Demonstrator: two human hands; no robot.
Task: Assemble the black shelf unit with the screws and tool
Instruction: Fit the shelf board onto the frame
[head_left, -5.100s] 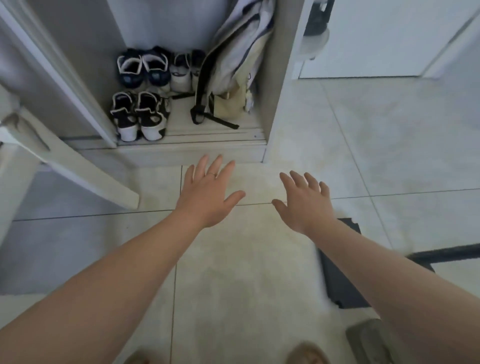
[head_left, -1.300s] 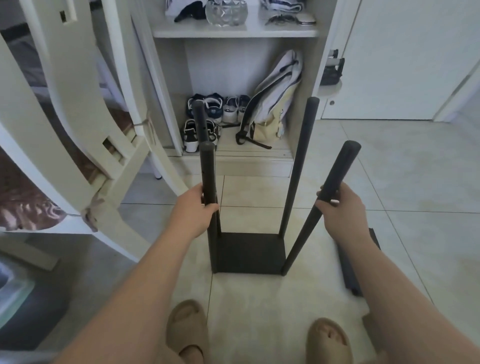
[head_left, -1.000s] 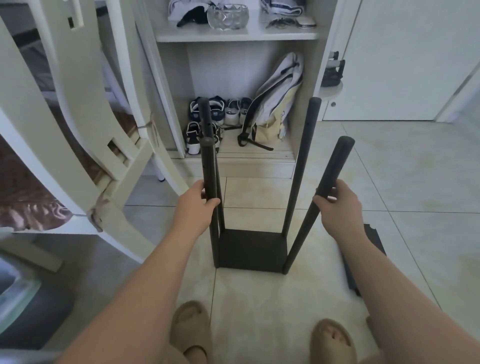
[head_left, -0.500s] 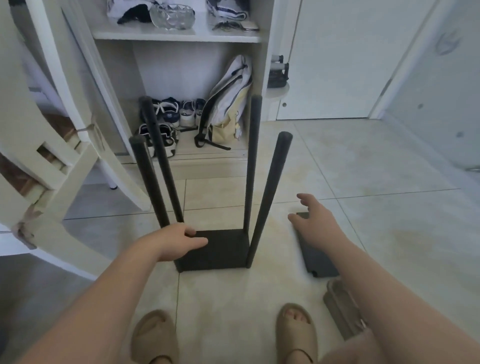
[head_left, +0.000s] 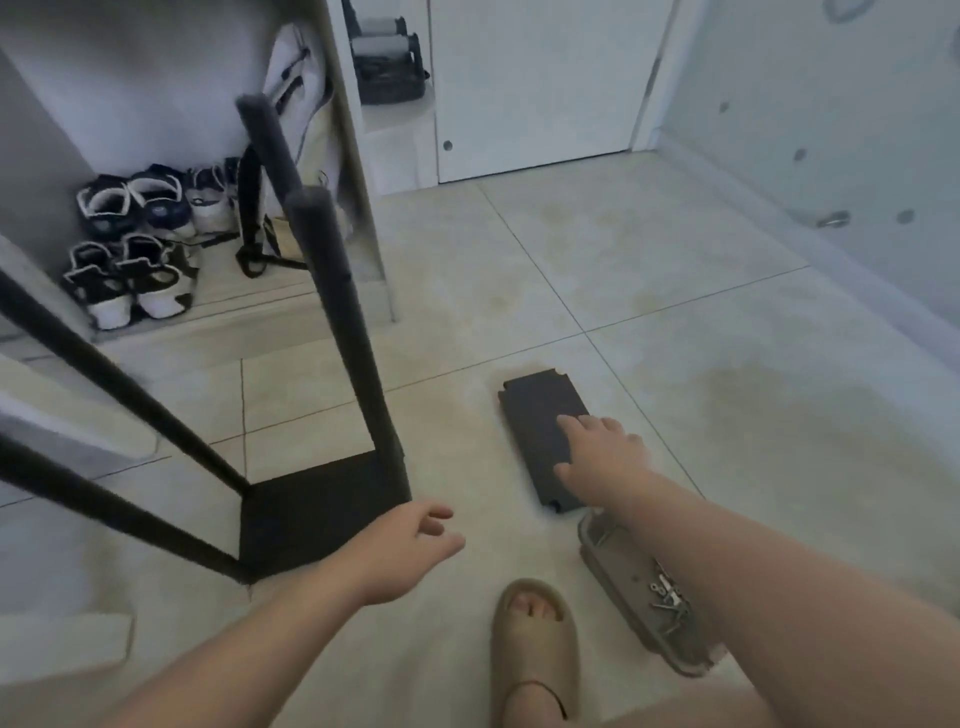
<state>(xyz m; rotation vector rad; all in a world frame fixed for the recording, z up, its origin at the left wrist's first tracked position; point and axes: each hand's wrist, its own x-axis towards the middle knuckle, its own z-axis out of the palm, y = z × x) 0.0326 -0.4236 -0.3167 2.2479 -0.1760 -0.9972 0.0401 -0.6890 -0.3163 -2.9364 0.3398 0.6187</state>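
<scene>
- While the black shelf unit stands on the tiled floor at the left, its flat base down and its long poles rising towards the camera, neither of the hands holds it.
- The left hand hangs just beside the near right corner of the base, with its fingers loosely curled around nothing. Whether it touches the base cannot be told.
- The right hand lies on the near end of a loose black panel, with its fingers straight and spread over the top and nothing pinched.
- That panel lies flat on the floor to the right of the unit, apart from it.
- A grey tray sits just beside the panel's near end, partly under the right forearm. It holds a small heap of metal screws, and no tool can be made out among them.
- A foot in a beige sandal stands between the left hand and the tray.
- Behind the unit, an open cupboard holds pairs of shoes and a pale bag that leans upright.
</scene>
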